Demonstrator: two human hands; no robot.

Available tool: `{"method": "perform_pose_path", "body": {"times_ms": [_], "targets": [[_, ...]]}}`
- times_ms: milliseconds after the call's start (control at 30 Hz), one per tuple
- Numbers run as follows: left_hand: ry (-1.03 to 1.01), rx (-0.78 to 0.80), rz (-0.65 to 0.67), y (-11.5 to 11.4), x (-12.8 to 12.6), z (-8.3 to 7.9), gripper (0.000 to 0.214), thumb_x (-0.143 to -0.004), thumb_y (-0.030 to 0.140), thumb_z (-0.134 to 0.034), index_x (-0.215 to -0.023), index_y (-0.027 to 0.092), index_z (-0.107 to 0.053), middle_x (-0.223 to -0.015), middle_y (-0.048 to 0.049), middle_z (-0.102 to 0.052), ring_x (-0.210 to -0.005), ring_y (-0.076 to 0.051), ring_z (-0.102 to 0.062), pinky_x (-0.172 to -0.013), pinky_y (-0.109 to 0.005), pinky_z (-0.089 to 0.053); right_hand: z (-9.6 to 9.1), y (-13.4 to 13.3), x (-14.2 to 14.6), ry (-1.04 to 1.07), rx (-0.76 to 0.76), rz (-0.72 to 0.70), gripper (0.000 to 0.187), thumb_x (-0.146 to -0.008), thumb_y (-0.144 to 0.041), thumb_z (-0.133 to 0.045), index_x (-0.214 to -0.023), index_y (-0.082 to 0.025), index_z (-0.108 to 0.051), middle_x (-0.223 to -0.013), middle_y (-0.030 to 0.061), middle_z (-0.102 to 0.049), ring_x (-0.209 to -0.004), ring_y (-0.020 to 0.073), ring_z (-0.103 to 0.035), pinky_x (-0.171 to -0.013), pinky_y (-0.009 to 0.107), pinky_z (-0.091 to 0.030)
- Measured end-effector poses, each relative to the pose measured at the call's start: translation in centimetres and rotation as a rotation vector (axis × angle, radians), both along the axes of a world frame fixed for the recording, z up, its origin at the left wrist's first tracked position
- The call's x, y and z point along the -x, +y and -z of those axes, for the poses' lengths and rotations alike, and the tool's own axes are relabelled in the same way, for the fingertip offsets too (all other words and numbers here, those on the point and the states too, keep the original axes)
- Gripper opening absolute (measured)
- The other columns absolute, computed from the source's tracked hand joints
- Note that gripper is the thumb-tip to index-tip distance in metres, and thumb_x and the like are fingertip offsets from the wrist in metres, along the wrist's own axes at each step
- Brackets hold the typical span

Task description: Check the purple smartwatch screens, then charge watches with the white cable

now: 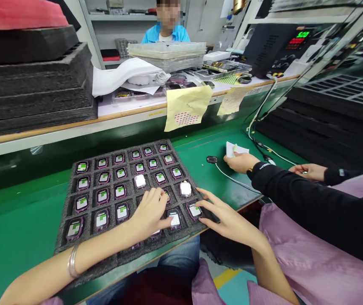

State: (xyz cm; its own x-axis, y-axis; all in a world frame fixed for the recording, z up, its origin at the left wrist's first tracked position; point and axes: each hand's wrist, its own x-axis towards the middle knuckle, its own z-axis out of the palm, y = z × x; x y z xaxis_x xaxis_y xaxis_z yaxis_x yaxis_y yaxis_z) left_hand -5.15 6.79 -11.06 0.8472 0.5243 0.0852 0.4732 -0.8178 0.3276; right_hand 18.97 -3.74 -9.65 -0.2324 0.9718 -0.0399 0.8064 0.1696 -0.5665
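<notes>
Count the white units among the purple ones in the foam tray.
2. One white unit lies mid-tray, beyond the left hand; the other at the right edge of the foam tray, beyond the right hand. The left hand covers pockets, so more may be hidden.

left hand [151, 212]: silver bangle [72, 262] at wrist | forearms: bare | lap: blue jeans [181, 259], pink garment edge [204, 283]
</notes>
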Motion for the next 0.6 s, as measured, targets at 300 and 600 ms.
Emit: {"method": "perform_pose_path", "body": {"times_ms": [300, 600], "targets": [[0.246, -0.173, 0.054, -2.6, 0.0, -0.1, 0.034, -0.074, 0.030, -0.070, -0.096, 0.007, -0.056, -0.098, -0.0163, -0.056, -0.091, -0.034, -0.049, -0.076, -0.047, -0.044, 1.3, 0.5, 2.5, -0.049, -0.030, 0.063, 0.043, -0.080, -0.015, -0.068, -0.120, -0.022, -0.053, -0.142, 0.0108, -0.028, -0.127, 0.0300, -0.039, -0.103, 0.042, -0.040], [-0.098, 0.255, 0.039, -0.6, 2.9, -0.3, 0.035, -0.072, 0.018, -0.071, -0.102, 0.017, -0.054, -0.111, -0.0112, -0.052, -0.103, -0.028, -0.052, -0.087, -0.044, -0.046, 0.9, 1.1, 3.7, 0.003, -0.059, 0.082, 0.033, -0.079, -0.029, -0.073, -0.109, -0.022, -0.060, -0.144, 0.0111, -0.032, -0.129, 0.0342, -0.036, -0.101, 0.051, -0.039]]}}
